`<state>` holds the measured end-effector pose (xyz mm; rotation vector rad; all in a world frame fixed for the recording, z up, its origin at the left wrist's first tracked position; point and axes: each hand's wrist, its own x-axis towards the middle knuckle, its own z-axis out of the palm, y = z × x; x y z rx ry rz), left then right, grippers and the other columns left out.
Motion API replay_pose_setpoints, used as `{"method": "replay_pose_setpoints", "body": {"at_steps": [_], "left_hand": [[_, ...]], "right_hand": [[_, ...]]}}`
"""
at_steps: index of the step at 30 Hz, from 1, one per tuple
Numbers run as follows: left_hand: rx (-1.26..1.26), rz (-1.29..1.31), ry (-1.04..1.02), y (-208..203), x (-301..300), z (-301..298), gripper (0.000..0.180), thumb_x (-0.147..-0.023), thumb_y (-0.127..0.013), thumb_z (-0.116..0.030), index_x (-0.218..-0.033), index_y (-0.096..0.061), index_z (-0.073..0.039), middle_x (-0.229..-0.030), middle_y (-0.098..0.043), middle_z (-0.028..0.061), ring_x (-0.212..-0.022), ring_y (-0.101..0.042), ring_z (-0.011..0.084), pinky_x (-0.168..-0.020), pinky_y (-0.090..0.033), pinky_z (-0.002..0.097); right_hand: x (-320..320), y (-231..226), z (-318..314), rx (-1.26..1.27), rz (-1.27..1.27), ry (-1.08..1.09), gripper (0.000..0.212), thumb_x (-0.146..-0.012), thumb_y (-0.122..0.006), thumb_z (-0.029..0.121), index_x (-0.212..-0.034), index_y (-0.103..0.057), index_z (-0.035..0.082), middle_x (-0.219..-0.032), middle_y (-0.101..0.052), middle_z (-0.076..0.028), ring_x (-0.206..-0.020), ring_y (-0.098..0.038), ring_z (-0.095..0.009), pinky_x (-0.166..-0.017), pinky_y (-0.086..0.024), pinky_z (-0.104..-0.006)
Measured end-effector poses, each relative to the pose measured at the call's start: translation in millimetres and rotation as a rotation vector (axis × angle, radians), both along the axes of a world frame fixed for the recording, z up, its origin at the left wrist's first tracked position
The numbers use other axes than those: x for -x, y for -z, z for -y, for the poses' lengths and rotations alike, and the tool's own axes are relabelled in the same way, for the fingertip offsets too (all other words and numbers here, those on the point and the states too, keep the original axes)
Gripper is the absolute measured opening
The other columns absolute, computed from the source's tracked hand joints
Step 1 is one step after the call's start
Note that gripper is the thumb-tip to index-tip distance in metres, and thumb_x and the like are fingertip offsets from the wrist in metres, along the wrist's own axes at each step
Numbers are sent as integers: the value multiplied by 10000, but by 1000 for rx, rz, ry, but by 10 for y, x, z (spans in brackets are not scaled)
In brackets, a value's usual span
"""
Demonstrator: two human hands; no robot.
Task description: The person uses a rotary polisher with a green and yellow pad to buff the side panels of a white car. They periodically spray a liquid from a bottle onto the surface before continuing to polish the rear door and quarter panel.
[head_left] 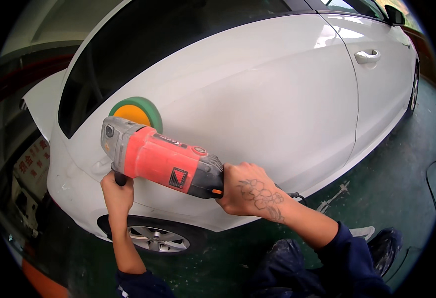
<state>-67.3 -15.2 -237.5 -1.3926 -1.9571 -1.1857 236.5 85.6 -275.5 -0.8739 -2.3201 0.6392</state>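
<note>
Polisher [166, 161], red-bodied with a grey gear head, lies across the rear flank of a white car [258, 99], gripped at both ends. The right hand [250, 191] is wrapped tight round the dark rear end of the tool, fingers curled fully about it. The left hand [117, 191] is clenched round the black side handle [120, 178] that juts down from the gear head. Beyond the left grip, at the tool's far end, the green-and-yellow foam pad [137, 111] presses flat on the paint just beside the dark rear window [98, 69]. Behind the right grip a black power cord [297, 197] trails away. Below the left grip sits the rear wheel [158, 238] on a dark green floor [392, 184]. Well beyond the right grip is a door handle [367, 56].
</note>
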Motion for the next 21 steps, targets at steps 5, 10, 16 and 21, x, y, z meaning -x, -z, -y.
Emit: {"method": "replay_pose_setpoints", "body": {"at_steps": [5, 10, 16, 21], "left_hand": [[10, -87, 105, -96, -289, -139, 109, -780, -673, -14, -829, -638, 77, -678, -626, 230, -611, -624, 343, -618, -478, 411], [124, -135, 175, -214, -900, -514, 168, -752, -659, -64, -901, -691, 7, -792, -656, 280, -827, -640, 496, -720, -512, 521], [209, -158, 166, -289, -1108, -514, 214, -759, -631, -69, -958, -703, -38, -839, -685, 244, -851, -640, 487, -761, -512, 552], [60, -171, 139, -159, -535, -366, 162, -757, -638, -61, -898, -673, 12, -788, -657, 272, -814, -633, 495, -723, -505, 532]], "right_hand": [[-258, 97, 61, 55, -92, 78, 246, -762, -726, 164, -859, -675, -56, -775, -670, -276, -810, -666, -469, -738, -546, -452], [-785, 210, 162, 59, -234, 243, 255, -740, -756, 141, -894, -691, -52, -785, -680, -268, -807, -682, -447, -740, -548, -423], [-831, 340, 182, 85, -287, 251, 275, -739, -737, 156, -902, -678, -58, -792, -667, -285, -837, -668, -459, -750, -546, -437], [-425, 207, 171, 50, -186, 203, 259, -754, -724, 157, -885, -676, -61, -778, -672, -276, -811, -675, -452, -748, -550, -450]]}}
